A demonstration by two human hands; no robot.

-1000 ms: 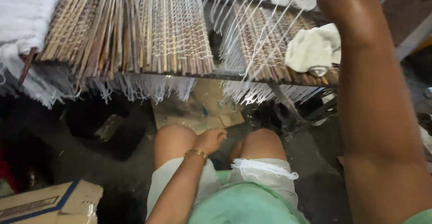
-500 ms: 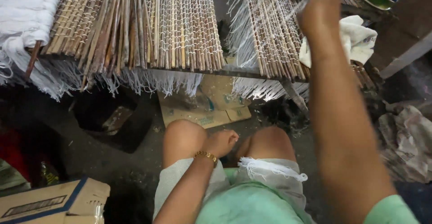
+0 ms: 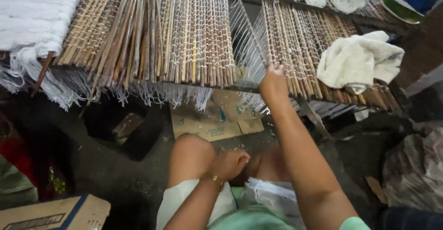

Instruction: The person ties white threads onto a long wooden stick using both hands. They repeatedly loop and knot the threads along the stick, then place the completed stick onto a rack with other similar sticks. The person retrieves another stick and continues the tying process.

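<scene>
A mat of thin bamboo sticks [image 3: 194,40] bound with white threads lies stretched across a loom frame in front of me. My right hand [image 3: 273,83] reaches up to the mat's near edge and pinches the loose white threads [image 3: 247,36] in the gap between two woven sections. My left hand [image 3: 229,163], with a gold bracelet on the wrist, rests closed between my knees and holds nothing that I can see. White thread fringe [image 3: 157,93] hangs below the mat's front edge.
A crumpled white cloth [image 3: 357,61] lies on the mat at the right. A white woven bundle [image 3: 32,22] sits at the far left. Flattened cardboard [image 3: 207,124] lies on the dark floor under the loom, and a cardboard box [image 3: 50,214] stands at bottom left.
My right hand has come down and leftward from the far upper right of the mat to its near edge at the thread gap. The left hand stayed between my knees.
</scene>
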